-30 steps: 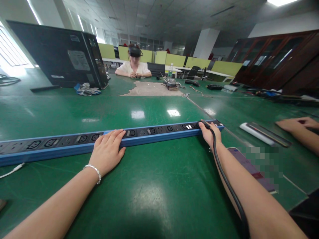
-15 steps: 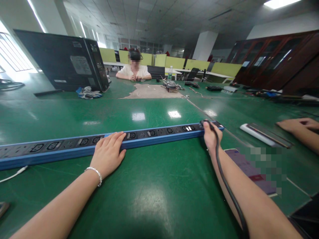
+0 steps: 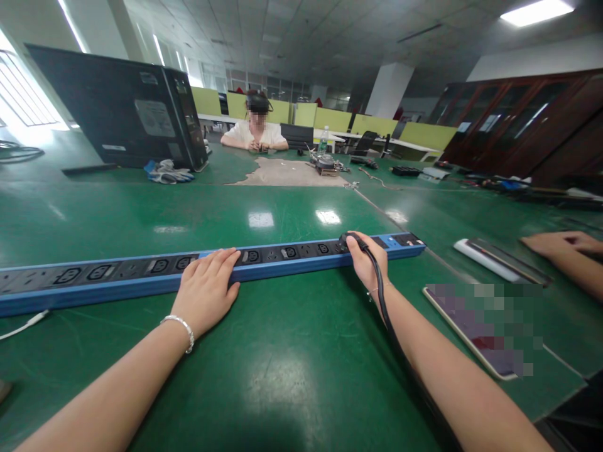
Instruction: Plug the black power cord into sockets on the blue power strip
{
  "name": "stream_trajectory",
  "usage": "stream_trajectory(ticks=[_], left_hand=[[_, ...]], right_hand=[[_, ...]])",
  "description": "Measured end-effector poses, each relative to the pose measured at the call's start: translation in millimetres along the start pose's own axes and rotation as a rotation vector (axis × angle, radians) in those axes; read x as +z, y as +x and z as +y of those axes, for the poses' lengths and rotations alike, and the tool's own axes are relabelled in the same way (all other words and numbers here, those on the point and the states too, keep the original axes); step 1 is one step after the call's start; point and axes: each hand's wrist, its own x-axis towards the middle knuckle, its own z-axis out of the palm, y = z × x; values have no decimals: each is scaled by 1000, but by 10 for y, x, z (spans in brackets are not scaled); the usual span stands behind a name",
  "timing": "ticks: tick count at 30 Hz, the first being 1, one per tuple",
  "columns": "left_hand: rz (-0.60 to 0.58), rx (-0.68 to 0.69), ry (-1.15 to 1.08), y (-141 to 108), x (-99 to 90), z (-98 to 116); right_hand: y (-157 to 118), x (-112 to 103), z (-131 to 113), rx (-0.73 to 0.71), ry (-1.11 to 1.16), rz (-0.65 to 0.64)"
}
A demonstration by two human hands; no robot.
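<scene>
A long blue power strip (image 3: 287, 269) with a row of black sockets lies across the green table. My left hand (image 3: 207, 279) rests flat over its middle, fingers stretched across the top and thumb along the near side. Toward the right end, my right hand (image 3: 371, 262) is closed around a black plug (image 3: 345, 241) at the strip's top face. Its face is turned down and hidden, so I cannot tell whether it is seated in a socket. From the plug, a black cord (image 3: 382, 301) runs back along my right forearm.
A phone (image 3: 466, 329) and a white, bar-shaped object (image 3: 487, 258) lie to the right, near another person's hands (image 3: 560, 243). A white cable (image 3: 28, 323) is at left. Farther back are a black computer case (image 3: 122, 113), gloves (image 3: 167, 171) and a seated person (image 3: 254, 133).
My right hand has moved left along the strip with the plug, uncovering sockets near the right end. My left hand stays in place on the strip.
</scene>
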Motion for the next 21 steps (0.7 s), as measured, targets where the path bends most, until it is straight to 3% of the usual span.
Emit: stream_trajectory(ticks=[10, 21], left_hand=[[7, 10, 31, 5, 1, 9], [17, 7, 18, -2, 6, 9]], right_hand=[[-33, 74, -28, -74, -110, -18], [-59, 118, -140, 22, -191, -24]])
